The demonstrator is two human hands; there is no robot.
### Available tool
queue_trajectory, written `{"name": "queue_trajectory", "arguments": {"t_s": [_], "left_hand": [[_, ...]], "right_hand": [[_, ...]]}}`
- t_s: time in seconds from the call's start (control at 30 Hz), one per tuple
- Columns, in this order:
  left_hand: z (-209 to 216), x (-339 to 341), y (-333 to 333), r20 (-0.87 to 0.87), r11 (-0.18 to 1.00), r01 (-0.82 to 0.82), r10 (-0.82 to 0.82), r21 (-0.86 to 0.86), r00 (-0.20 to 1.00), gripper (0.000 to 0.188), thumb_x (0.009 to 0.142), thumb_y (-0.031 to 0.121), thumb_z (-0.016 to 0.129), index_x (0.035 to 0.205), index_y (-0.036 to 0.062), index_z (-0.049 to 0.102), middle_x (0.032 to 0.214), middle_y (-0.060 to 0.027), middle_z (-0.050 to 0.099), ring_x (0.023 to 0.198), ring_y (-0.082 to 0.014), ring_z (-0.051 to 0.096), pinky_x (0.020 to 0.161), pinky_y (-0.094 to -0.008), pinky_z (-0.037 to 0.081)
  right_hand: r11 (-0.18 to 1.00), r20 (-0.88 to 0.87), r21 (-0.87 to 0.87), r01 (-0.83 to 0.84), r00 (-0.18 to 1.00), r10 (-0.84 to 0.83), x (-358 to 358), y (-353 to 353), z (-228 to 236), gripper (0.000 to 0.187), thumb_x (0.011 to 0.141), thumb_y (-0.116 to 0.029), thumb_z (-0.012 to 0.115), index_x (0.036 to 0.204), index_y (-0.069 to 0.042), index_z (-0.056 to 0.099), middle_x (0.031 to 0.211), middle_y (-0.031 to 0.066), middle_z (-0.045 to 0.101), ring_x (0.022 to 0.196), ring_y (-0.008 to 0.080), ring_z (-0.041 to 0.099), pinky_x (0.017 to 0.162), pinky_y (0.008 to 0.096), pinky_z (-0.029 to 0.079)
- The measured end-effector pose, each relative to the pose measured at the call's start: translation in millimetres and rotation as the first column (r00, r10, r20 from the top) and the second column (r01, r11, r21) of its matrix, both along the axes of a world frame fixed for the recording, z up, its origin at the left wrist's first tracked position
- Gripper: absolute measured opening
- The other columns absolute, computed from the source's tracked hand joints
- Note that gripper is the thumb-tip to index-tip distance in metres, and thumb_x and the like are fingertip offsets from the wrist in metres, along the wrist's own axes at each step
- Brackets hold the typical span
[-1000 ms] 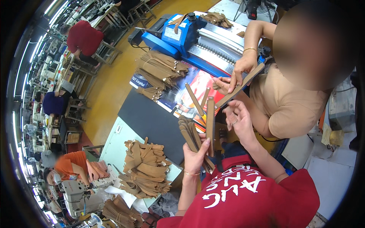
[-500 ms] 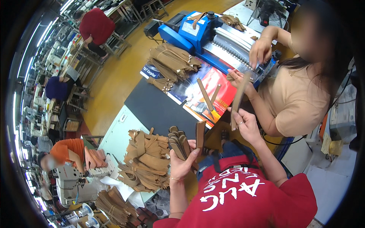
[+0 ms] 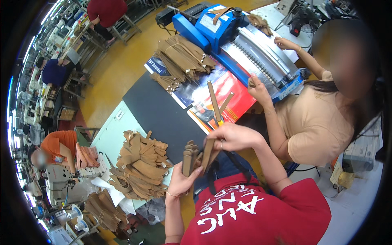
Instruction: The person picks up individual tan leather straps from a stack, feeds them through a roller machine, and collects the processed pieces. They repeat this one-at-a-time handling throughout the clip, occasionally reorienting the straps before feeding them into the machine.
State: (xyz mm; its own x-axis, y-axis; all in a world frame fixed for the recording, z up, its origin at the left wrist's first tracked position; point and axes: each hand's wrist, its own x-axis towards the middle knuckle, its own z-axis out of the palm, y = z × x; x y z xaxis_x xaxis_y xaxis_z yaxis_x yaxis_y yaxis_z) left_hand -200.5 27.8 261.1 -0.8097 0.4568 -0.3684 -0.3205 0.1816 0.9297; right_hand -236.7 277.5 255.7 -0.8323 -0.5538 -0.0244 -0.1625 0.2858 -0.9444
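Note:
My left hand (image 3: 181, 179) is closed around a bunch of brown straps (image 3: 188, 158), their rounded ends standing up above the fingers. Just beside it, my right hand (image 3: 237, 137) reaches across from the right with its fingers bent down. Those fingers close on the upper end of a brown strap (image 3: 207, 152), whose lower part rests against my left thumb. My right fingertips are partly hidden behind the hand. Beyond my hands, two loose straps (image 3: 214, 100) lie on a red and blue printed sheet.
A heap of brown straps (image 3: 141, 163) covers part of the pale green table (image 3: 118, 118) at left. Tied strap bundles (image 3: 181, 57) lie by a blue roller machine (image 3: 216, 30). At right, a co-worker in a beige top (image 3: 318, 122) holds a small brown piece.
My right hand has brought its strap leftward and down to the bunch in my left hand. The co-worker's far hand has moved away across the machine.

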Motion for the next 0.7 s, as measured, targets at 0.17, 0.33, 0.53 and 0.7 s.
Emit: {"name": "queue_trajectory", "arguments": {"t_s": [0.17, 0.33, 0.53, 0.7], "left_hand": [[-1, 5, 5, 0.171, 0.914, -0.401, 0.386, 0.061, 0.906, 0.018, 0.082, 0.006, 0.066, 0.096, 0.0, 0.056, 0.07, -0.0005, 0.055, 0.053, -0.0061, 0.048, 0.049, -0.0205, 0.038], [-5, 10, 8, 0.166, 0.772, -0.633, 0.618, 0.059, 0.769, 0.018, 0.083, 0.002, 0.063, 0.098, -0.0013, 0.055, 0.072, -0.0037, 0.056, 0.053, -0.0084, 0.048, 0.049, -0.0213, 0.038], [-1, 28, 5, 0.14, 0.638, -0.766, 0.754, 0.075, 0.642, 0.017, 0.083, 0.003, 0.062, 0.098, -0.0022, 0.054, 0.076, -0.0047, 0.056, 0.054, -0.0084, 0.047, 0.05, -0.0216, 0.038], [7, 49, -5, 0.097, 0.517, -0.856, 0.85, 0.033, 0.517, 0.022, 0.082, 0.003, 0.063, 0.102, -0.004, 0.054, 0.078, -0.0049, 0.058, 0.056, -0.0074, 0.048, 0.051, -0.0211, 0.039]], "right_hand": [[0.589, -0.07, 0.318, 0.743, 0.638, -0.767, -76, 10, -104, 0.05, 0.078, -0.023, 0.069, 0.116, 0.003, 0.05, 0.083, 0.0176, 0.064, 0.077, 0.0308, 0.064, 0.073, 0.0391, 0.05], [0.307, -0.215, 0.634, 0.71, 0.543, -0.812, -120, 10, -155, 0.065, 0.076, -0.019, 0.07, 0.127, 0.001, 0.036, 0.093, 0.0221, 0.062, 0.086, 0.039, 0.062, 0.076, 0.047, 0.048], [0.403, -0.111, 0.636, 0.658, 0.595, -0.796, -135, 4, -162, 0.05, 0.076, -0.021, 0.069, 0.116, 0.0, 0.048, 0.092, 0.0219, 0.064, 0.089, 0.0386, 0.062, 0.077, 0.0453, 0.048], [0.763, 0.355, 0.222, 0.608, 0.678, -0.644, -131, -11, -133, 0.027, 0.08, -0.02, 0.067, 0.093, 0.003, 0.062, 0.068, 0.0069, 0.063, 0.056, 0.011, 0.057, 0.052, 0.0242, 0.045]]}}
